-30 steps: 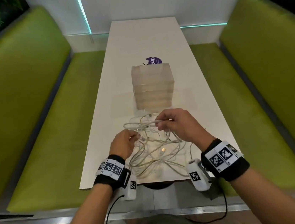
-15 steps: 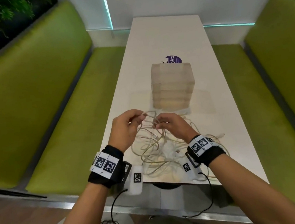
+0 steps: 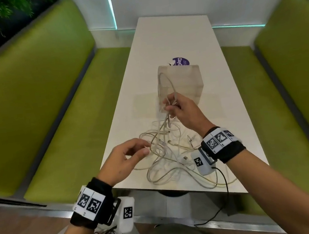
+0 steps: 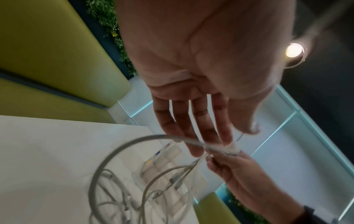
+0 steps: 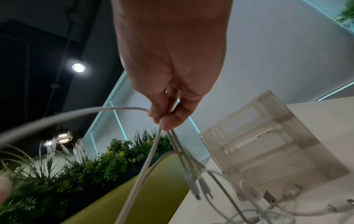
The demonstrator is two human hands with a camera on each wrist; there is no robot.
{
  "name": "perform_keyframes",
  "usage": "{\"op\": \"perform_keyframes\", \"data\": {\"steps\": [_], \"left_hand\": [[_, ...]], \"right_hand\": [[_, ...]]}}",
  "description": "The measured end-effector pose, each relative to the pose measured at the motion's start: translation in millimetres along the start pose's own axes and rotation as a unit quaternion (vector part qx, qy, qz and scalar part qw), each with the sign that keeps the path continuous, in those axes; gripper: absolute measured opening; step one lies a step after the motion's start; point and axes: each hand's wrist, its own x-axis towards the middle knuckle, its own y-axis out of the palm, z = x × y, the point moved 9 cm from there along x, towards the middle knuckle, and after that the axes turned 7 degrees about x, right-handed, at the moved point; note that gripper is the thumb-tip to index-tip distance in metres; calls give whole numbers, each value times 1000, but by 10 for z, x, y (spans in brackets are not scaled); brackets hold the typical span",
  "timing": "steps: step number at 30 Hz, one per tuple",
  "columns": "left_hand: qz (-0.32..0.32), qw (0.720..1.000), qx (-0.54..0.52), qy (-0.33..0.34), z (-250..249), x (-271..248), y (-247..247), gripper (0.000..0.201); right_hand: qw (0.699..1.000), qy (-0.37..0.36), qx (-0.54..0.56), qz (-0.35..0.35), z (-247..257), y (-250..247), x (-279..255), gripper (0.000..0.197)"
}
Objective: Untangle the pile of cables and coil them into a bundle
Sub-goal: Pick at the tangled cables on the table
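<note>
Pinching a few strands, the right hand (image 3: 180, 111) lifts them off the cables (image 3: 166, 160) heaped on the table (image 3: 175, 36); left hand (image 3: 124, 159) hovers loose-fingered. Light, floppy stuff, probably easiest grabbed near the plugs.

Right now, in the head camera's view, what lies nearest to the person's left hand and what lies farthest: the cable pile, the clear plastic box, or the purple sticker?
1. Cable pile: just right of the left hand.
2. Clear plastic box: farther up the table, behind the right hand.
3. Purple sticker: behind the box, farthest.
</note>
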Motion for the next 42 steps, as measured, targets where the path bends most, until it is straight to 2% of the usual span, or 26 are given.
{"op": "perform_keyframes", "data": {"steps": [1, 3, 5, 6, 8, 10, 15, 18, 21, 23, 25, 27, 29, 31, 33, 35, 38, 40, 42], "left_hand": [[-8, 1000, -19, -16, 62, 12, 30, 26], [-71, 997, -21, -38, 145, 81, 26, 20], [-140, 987, 64, -37, 200, 216, 3, 15], [-140, 982, 121, -32, 208, 310, 51, 20], [-92, 970, 224, -29, 254, 508, 248, 32], [-56, 960, 270, -43, 304, 636, 413, 36], [-49, 972, 211, -86, 376, 756, 581, 22], [-36, 965, 230, -119, 569, 832, 597, 27], [-51, 967, 207, -139, 755, 883, 513, 29], [-51, 968, 199, -147, 788, 884, 449, 32], [-48, 961, 223, -159, 745, 831, 366, 47], [-74, 968, 199, -133, 587, 723, 254, 54], [-104, 981, 149, -73, 332, 552, 149, 43], [-103, 993, 42, -35, 107, 322, 115, 33], [-78, 992, -98, -9, -58, 107, 149, 47], [-36, 982, -184, -14, -114, -46, 250, 62], [-6, 982, -178, -64, -35, -170, 445, 73], [-18, 985, -158, -71, 33, -231, 486, 62], [-45, 988, -131, -67, 96, -277, 440, 31]], "right_hand": [[1000, 10, 10, 12, -22, -5, -5, 16], [998, 26, 35, 40, -53, 1, -26, 15], [997, 28, 31, 63, -37, 18, -71, 12], [997, 25, 26, 70, -35, 31, -94, 13], [996, 20, 31, 79, -36, 47, -145, 15], [996, 11, 48, 78, -28, 33, -190, 21], [993, -4, 108, 57, 41, -83, -298, 20], [990, -40, 134, 17, 164, -219, -342, 23], [985, -70, 156, -13, 375, -361, -409, 22], [988, -66, 140, -17, 478, -399, -469, 21], [993, -52, 108, -5, 553, -374, -546, 18], [998, -24, 62, 16, 575, -313, -649, 12], [998, 25, 16, 51, 509, -200, -781, 4], [992, 79, -30, 94, 364, -41, -944, 2], [979, 126, -75, 139, 162, 132, -1091, 6], [964, 148, -118, 186, -19, 307, -1207, 11], [949, 151, -144, 235, -171, 528, -1336, 16], [944, 160, -136, 252, -255, 620, -1422, 19], [940, 166, -135, 264, -321, 660, -1497, 19]]}}
